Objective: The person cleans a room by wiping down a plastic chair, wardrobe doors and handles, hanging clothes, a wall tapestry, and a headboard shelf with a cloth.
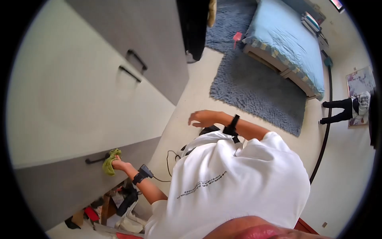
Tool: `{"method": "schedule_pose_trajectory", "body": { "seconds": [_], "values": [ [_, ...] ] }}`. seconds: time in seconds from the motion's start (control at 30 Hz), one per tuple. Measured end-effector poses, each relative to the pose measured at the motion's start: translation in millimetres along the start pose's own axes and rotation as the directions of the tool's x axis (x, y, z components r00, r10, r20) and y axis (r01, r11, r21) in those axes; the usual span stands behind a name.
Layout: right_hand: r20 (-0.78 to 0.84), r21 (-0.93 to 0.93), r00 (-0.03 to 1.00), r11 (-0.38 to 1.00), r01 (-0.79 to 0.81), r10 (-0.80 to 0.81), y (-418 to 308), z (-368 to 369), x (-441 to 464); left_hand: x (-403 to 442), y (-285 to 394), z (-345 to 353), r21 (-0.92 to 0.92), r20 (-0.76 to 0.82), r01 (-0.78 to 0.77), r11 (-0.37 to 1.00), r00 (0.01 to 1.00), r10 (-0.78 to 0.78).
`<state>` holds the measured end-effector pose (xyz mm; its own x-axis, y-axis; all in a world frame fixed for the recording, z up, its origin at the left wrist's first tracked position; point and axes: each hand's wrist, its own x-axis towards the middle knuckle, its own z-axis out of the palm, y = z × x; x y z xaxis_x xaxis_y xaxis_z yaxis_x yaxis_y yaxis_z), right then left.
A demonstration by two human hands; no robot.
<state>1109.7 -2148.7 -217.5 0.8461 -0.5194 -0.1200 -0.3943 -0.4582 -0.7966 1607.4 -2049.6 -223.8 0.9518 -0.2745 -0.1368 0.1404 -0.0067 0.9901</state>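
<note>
My left hand (119, 163) is closed on a crumpled green cloth (109, 166). The cloth lies against the end of a black handle (94, 161) on the grey lower panel of the cabinet (59, 177). Part of that handle is hidden behind the cloth. In front of my body, my right hand (203, 118) hovers over the floor with its fingers loosely bent and nothing in it. Each wrist wears a black strap; a dark box-shaped device (145, 171) with a cable sits beside the left one.
Two more black handles (137, 60) are on the tall cabinet doors. Below, an open compartment (109, 207) holds mixed items. A bed (286, 40), a grey shaggy rug (254, 91) and a red dustpan-like thing (237, 37) lie beyond. Dark trousers (338, 111) and a light top show by the wall.
</note>
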Motion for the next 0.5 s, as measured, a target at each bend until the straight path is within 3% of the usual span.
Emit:
{"method": "schedule_pose_trajectory", "body": {
  "seconds": [0.07,0.13,0.2,0.27,0.3,0.33,0.37,0.4,0.47,0.5],
  "values": [
    [-0.135,0.041,0.978,0.987,-0.157,0.161,25,-12,-44,-5,-48,41,-0.022,-0.003,0.046,0.999,0.999,-0.046],
    [-0.326,0.097,0.9,0.958,-0.271,0.288,25,-32,-77,-36,-80,81,-0.013,0.184,0.268,0.963,0.947,-0.262],
    [-0.388,0.131,0.853,0.937,-0.323,0.349,35,-42,-94,-106,-93,139,0.046,0.359,0.31,0.95,0.882,-0.306],
    [-0.499,0.178,0.783,0.928,-0.327,0.372,41,-53,-104,-170,-98,191,0.406,0.558,0.251,0.879,0.693,-0.456],
    [-0.504,0.208,0.772,0.922,-0.327,0.387,40,-59,-106,-196,-93,213,0.423,0.589,0.24,0.874,0.661,-0.466],
    [-0.527,0.227,0.739,0.908,-0.353,0.419,41,-68,-108,-223,-79,238,0.499,0.775,0.088,0.862,0.399,-0.49],
    [-0.602,0.191,0.712,0.93,-0.313,0.363,39,-74,-107,-246,-68,256,0.521,0.853,-0.073,0.851,0.096,-0.514],
    [-0.667,0.143,0.684,0.952,-0.271,0.295,37,-80,-108,-268,-64,274,0.529,0.849,-0.082,0.845,0.065,-0.525],
    [-0.687,0.152,0.662,0.951,-0.27,0.298,33,-102,-110,-307,-53,314,0.188,0.898,-0.447,0.874,-0.282,-0.338],
    [-0.751,0.133,0.605,0.958,-0.255,0.265,40,-106,-110,-328,-39,330,0.186,0.889,-0.442,0.878,-0.305,-0.342]
  ]
}}
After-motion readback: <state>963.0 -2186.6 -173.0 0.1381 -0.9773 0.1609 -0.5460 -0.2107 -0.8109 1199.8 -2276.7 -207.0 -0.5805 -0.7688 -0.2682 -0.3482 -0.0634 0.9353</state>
